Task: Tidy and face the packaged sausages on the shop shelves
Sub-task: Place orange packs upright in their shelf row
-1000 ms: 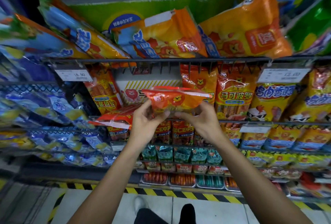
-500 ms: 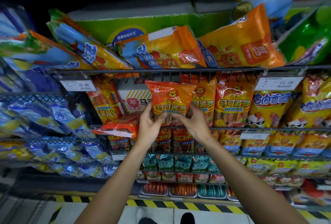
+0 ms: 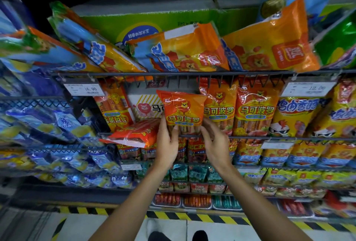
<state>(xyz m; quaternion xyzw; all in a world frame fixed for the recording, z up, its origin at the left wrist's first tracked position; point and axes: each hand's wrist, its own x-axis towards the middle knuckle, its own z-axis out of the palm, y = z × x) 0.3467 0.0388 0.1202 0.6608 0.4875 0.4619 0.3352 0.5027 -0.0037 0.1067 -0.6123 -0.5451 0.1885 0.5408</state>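
Both hands grip an upright orange pack (image 3: 182,110) reading 马可波罗: left hand (image 3: 167,144) on its left edge, right hand (image 3: 214,144) on its right. Matching packs (image 3: 255,108) stand right of the right hand.

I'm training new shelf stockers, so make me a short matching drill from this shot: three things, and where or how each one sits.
Things:
1. orange lion pack
2. red pack
3. 16.90 price tag

States:
A. lying flat, sticking out over the shelf edge
B. clipped to the wire rail, at the left
C. held upright in the left hand and right hand

Pairs: 1-C, 2-A, 3-B
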